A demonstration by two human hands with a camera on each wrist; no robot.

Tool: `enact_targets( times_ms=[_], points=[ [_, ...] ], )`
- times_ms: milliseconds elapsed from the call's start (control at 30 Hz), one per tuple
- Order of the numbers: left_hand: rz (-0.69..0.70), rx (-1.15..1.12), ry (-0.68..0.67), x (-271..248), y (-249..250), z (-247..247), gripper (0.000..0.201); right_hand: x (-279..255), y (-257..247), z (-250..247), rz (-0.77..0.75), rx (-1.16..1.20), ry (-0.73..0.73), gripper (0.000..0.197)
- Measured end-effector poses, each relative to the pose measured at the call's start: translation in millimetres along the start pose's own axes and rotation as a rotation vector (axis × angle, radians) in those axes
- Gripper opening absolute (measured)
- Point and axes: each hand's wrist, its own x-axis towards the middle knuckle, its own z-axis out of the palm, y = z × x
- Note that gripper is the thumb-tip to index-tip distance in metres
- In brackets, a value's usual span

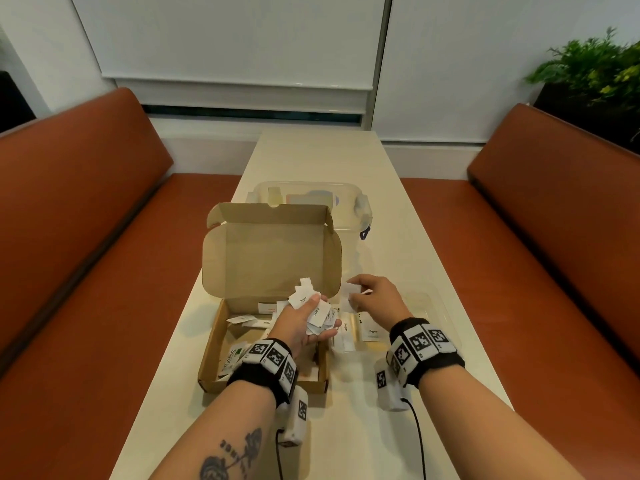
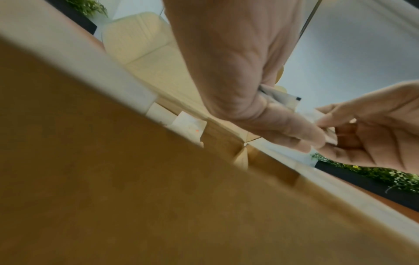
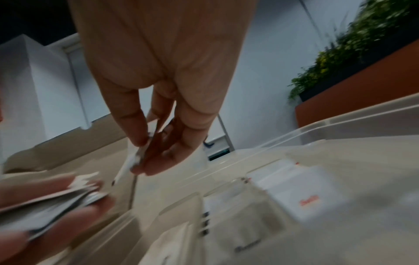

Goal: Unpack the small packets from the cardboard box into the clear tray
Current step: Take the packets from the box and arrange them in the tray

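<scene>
Across the long pale worktop (image 1: 311, 157) we see the job well under way but far from finished; the cardboard box (image 1: 270, 258) stands open with its lid tipped back, and loose packets still lie on its floor, among them a green-and-white one marked "Stevia" (image 1: 231, 358) near the front left corner; we judge that a fair share remains to be moved.

Just right of the box sits the clear tray (image 1: 424, 301), already holding some packets in its divided compartments; we read "Sugar" (image 1: 344, 328) on one and "Pepper" (image 1: 373, 331) on another; from the right wrist view an orange word shows on a further packet in the tray, too blurred for us to make out.

Over the box's right side the left hand (image 1: 304, 327) cups a loose bundle of packets (image 1: 313, 308), its fingers curled beneath them and the thumb laid across the top; "Pepper" shows on at least two of these.

Beside it, above the tray's near-left corner, the right hand (image 1: 375, 299) pinches a single white packet (image 1: 351, 292) between thumb and fingertips; it seems to be feeding packets from the bundle into the tray one at a time; the bundle and the box's remnants are still to go.
</scene>
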Motion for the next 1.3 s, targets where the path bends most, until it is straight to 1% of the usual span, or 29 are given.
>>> enact_targets(
  times_ms=[133,200,300,367,500,567,700,733,800,900,967,1033,1100,1233,1300],
  points=[
    [-0.023,0.025,-0.033,-1.3,-1.7,5.2,0.021,-1.7,14.4,-23.8,0.013,-0.066,0.082,0.007],
    [-0.036,0.036,-0.048,-1.4,-4.7,8.9,0.021,-2.0,22.8,-31.3,0.047,-0.154,0.084,0.012],
    [-0.043,0.058,-0.056,-0.2,-9.6,13.6,0.02,-2.6,34.5,-32.9,0.111,-0.318,0.015,0.023],
    [-0.053,0.059,-0.059,1.3,-10.9,14.8,0.02,-3.2,41.5,-30.5,0.147,-0.401,0.003,0.023],
    [-0.068,0.058,-0.051,2.6,-11.2,13.0,0.02,-5.7,52.5,-22.3,0.165,-0.481,0.007,0.016],
    [-0.066,0.062,-0.051,2.6,-11.8,12.5,0.02,-6.2,53.5,-18.5,0.151,-0.534,-0.006,0.011],
    [-0.044,0.068,-0.059,2.7,-12.8,12.9,0.019,-5.7,53.6,-14.6,0.086,-0.706,-0.022,0.026],
    [-0.04,0.068,-0.061,2.9,-12.9,12.9,0.019,-5.7,53.3,-14.8,0.08,-0.726,-0.024,0.027],
    [-0.038,0.073,-0.062,2.9,-13.0,13.1,0.019,-5.2,53.6,-16.5,0.095,-0.709,-0.051,0.026],
    [-0.039,0.08,-0.06,3.3,-13.1,13.4,0.019,-4.8,54.9,-19.6,0.138,-0.67,-0.099,0.031],
    [-0.039,0.079,-0.061,3.4,-13.0,13.6,0.019,-4.8,56.2,-18.9,0.139,-0.696,-0.099,0.035],
    [-0.038,0.077,-0.063,3.5,-13.4,13.6,0.018,-5.6,56.2,-15.7,0.113,-0.769,-0.099,0.036],
    [-0.038,0.078,-0.063,3.9,-14.0,12.9,0.018,-5.3,54.0,-13.5,0.06,-0.805,-0.093,0.031],
    [-0.042,0.08,-0.057,4.5,-14.6,11.2,0.019,-1.0,49.8,-15.7,-0.002,-0.79,-0.073,0.012],
    [-0.048,0.083,-0.053,4.8,-14.6,11.5,0.019,0.2,49.1,-16.6,-0.046,-0.849,-0.078,0.009]
  ],
)
